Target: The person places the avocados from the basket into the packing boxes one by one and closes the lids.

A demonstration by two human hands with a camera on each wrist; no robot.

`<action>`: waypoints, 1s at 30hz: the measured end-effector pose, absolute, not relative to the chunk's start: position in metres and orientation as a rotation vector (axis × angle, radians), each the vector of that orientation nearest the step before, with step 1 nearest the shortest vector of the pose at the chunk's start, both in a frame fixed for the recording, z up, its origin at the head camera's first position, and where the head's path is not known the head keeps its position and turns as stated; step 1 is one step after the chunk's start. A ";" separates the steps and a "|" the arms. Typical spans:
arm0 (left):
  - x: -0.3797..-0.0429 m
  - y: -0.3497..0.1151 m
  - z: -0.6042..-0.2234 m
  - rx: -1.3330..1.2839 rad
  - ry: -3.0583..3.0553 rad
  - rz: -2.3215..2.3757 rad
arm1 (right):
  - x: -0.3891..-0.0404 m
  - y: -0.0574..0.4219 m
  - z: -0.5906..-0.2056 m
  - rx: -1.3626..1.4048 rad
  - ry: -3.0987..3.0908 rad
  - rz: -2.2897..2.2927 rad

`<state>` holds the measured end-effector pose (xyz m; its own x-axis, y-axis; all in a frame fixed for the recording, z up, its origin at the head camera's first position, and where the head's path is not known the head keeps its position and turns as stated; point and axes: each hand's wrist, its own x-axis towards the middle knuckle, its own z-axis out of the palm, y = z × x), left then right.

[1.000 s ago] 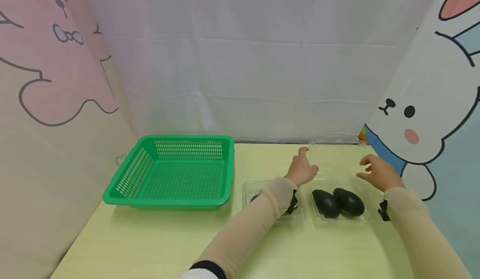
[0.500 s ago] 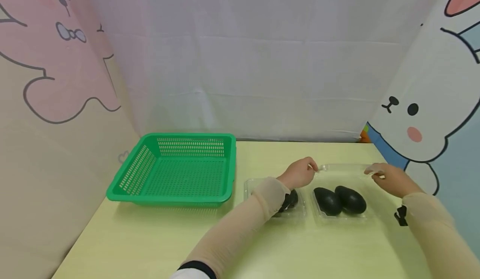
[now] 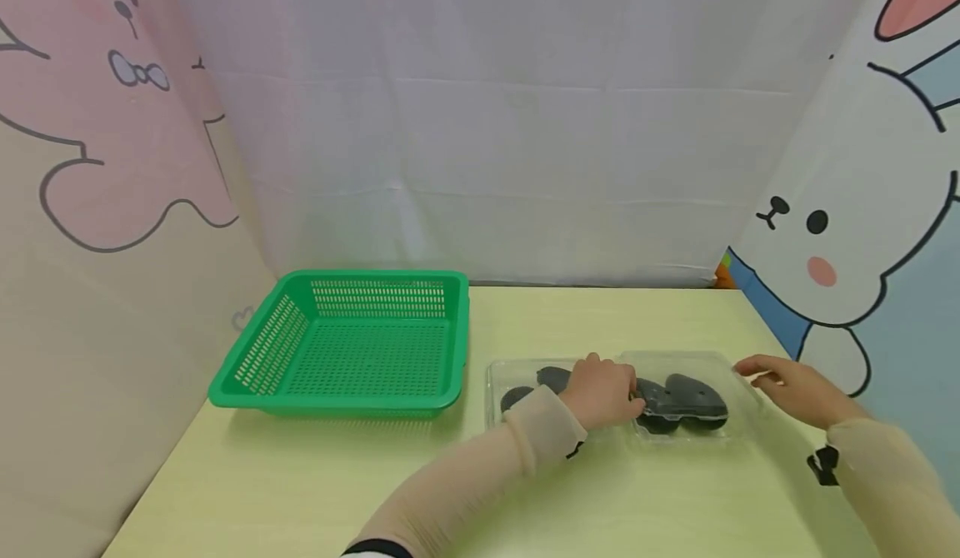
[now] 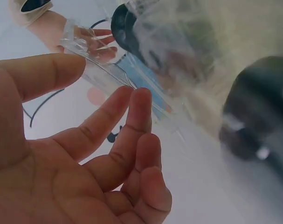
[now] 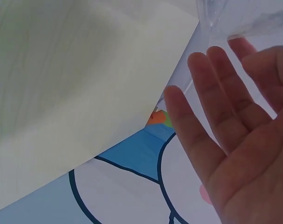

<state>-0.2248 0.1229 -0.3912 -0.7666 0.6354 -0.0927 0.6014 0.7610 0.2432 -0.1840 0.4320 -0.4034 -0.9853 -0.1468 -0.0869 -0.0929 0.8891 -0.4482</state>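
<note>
Two dark, glossy, egg-shaped fruits [image 3: 693, 397] lie in the right clear plastic box; its see-through lid [image 3: 667, 365] lies over them and greys their tops. My left hand [image 3: 598, 393] is at this box's left side. In the left wrist view, its thumb and index fingertips [image 4: 127, 93] touch the thin clear edge at separate spots. At the box's right side is my right hand [image 3: 797, 390], fingers extended and spread. In the right wrist view, its index fingertip [image 5: 237, 41] meets the clear plastic.
Partly behind my left hand, a second clear box [image 3: 497, 375] holds similar dark fruits. A green perforated basket [image 3: 345, 408] stands on the pale table [image 3: 300, 491] at the left. White cloth [image 3: 487, 166] hangs behind, with printed cartoon panels on both sides.
The clear lid, upright at first and then pinched by both hands, has swung down towards me over the two dark fruits. My hands have come down to the box's sides.
</note>
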 end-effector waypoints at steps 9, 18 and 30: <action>-0.210 0.132 -0.407 0.976 2.906 0.035 | -0.175 0.427 -0.414 -0.129 2.832 -0.708; -0.203 0.140 -0.420 0.962 2.919 -0.049 | -0.170 0.423 -0.413 -0.033 2.649 -0.856; -0.200 0.147 -0.427 0.793 2.855 0.264 | -0.171 0.423 -0.413 0.049 2.523 -0.991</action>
